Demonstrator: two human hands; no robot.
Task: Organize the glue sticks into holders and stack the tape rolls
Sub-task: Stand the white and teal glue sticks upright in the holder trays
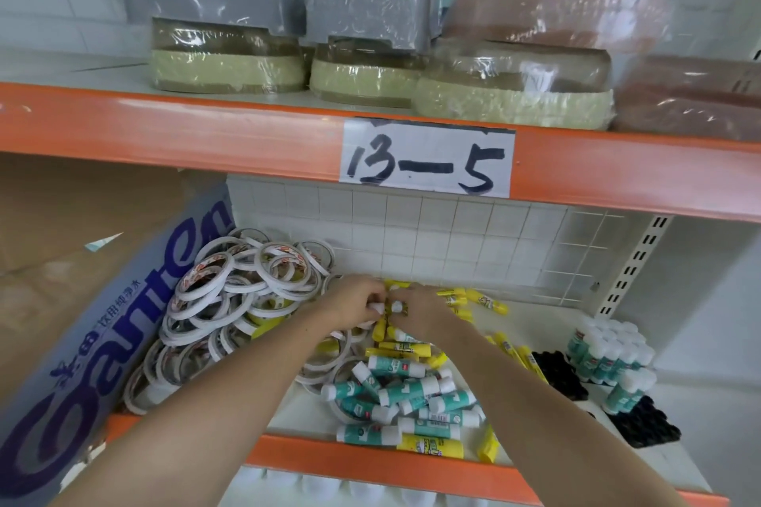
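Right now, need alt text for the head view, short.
Both hands meet at the back of a white shelf, the left hand and right hand each gripping small white-capped glue sticks. A loose heap of white tape rolls lies to the left, scattered teal and yellow glue sticks in front.

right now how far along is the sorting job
Done: one cluster of teal glue sticks stands upright at right. In hand: left hand and right hand each grip white-capped sticks. Left: loose teal and yellow sticks and the unstacked heap of white tape rolls.
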